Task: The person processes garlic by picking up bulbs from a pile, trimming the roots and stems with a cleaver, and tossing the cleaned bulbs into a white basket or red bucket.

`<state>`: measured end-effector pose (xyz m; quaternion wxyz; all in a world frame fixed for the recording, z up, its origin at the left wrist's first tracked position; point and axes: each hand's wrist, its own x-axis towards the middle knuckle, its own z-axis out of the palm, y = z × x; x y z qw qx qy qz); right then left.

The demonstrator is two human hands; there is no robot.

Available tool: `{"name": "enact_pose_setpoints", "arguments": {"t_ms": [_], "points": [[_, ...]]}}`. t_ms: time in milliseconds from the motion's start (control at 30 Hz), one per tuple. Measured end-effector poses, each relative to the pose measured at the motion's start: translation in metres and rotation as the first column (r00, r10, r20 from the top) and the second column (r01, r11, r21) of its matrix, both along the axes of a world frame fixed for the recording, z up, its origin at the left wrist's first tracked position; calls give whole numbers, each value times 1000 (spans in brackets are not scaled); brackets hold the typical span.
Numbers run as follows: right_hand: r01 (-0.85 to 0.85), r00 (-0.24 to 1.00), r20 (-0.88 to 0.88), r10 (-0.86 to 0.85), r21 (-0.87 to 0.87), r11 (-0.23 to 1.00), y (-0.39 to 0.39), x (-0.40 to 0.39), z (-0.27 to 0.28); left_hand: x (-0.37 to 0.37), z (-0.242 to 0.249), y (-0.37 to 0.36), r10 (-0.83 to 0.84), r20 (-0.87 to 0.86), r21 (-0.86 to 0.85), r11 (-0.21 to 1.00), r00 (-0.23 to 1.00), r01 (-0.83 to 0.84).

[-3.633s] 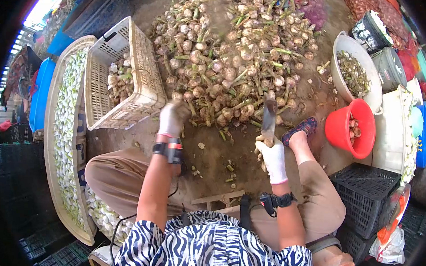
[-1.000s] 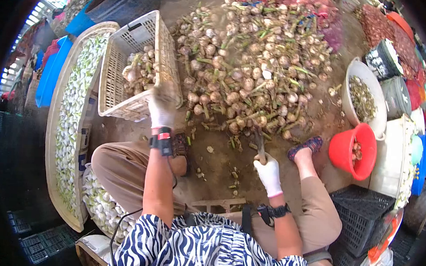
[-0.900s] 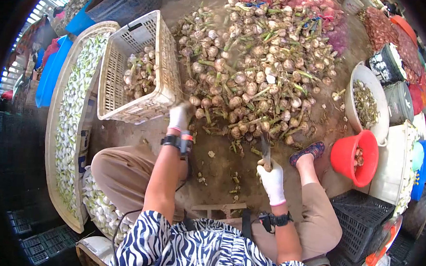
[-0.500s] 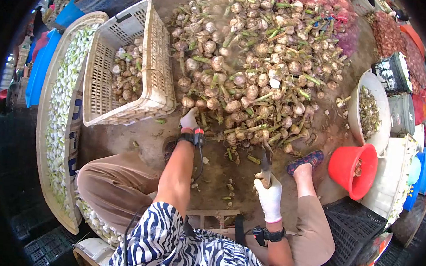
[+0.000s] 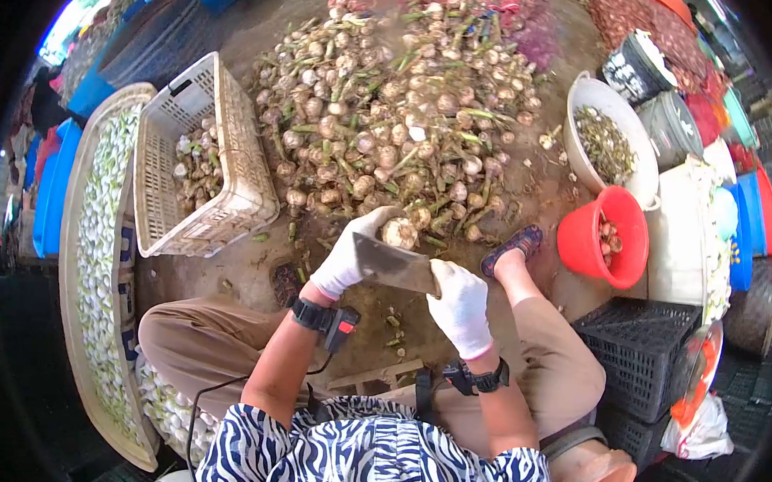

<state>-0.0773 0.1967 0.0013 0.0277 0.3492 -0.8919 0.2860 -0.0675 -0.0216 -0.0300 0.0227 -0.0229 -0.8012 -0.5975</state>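
Observation:
My left hand (image 5: pixel 344 258), in a white glove, is closed around a garlic bulb (image 5: pixel 399 233) whose pale face points up. In my gloved right hand (image 5: pixel 461 310) is a broad-bladed knife (image 5: pixel 393 266), gripped by its handle. The blade lies across in front of the bulb, its wide end overlapping the left glove's fingers in this view. Just beyond both hands spreads a large heap of garlic bulbs (image 5: pixel 374 144) with cut green stems, on the floor.
At left stands a white slatted crate (image 5: pixel 249 194) partly filled with bulbs, beside a long tray of pale cloves (image 5: pixel 104 200). To the right are a red bucket (image 5: pixel 578 238) holding a few bulbs, a white basin (image 5: pixel 587 160) of trimmings and a black crate (image 5: pixel 638 341).
My left hand has come back from the heap's edge with a garlic bulb. My right hand has raised the knife and swung it leftward across to the bulb. The view has shifted.

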Motion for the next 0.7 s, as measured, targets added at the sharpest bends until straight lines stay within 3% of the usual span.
{"name": "enact_pose_setpoints", "arguments": {"t_ms": [33, 67, 233, 367, 400, 433, 500, 533, 567, 633, 667, 700], "points": [[13, 1000, 0, -13, -13, 1000, 1, 4, 5, 4, 12, 7, -34, -40, -186, 982, 999, 26], [-27, 1000, -4, 27, 38, 999, 2, 6, 8, 8, 4, 11, -39, -121, -233, 972, 992, 9], [-38, 994, -95, 46, 79, 996, 7, 21, 3, 33, 30, 24, 2, -9, -131, 991, 1000, -3], [-20, 989, -148, 17, -22, 1000, 13, 15, -25, 47, 35, 27, 58, 31, -29, 998, 998, -57], [59, 996, -62, -58, 18, 998, 17, 12, -39, 54, 35, 26, 86, 64, 52, 995, 994, -89], [133, 991, 16, -135, 64, 989, 23, 5, -53, 57, 54, 22, 48, 235, -52, 998, 971, -37], [284, 914, 206, -348, 287, 915, 42, -23, -63, 69, 69, 25, 40, 161, -4, 999, 986, -40], [333, 900, 217, -377, 212, 919, 43, -25, -60, 68, 66, 20, 29, 36, -231, 973, 999, -19], [316, 907, 214, -362, 220, 923, 43, -22, -57, 67, 62, 20, 47, 37, -223, 974, 998, -38], [175, 970, 173, -169, -21, 984, 19, -1, -12, 59, 53, 17, 115, 116, -165, 982, 987, -96], [47, 992, 120, -35, -98, 994, 12, 9, -1, 57, 40, 11, 72, 120, -184, 982, 990, -49], [-63, 996, 66, 68, -70, 996, 8, 19, 4, 55, 47, 19, 104, 105, -16, 995, 989, -102]]}}
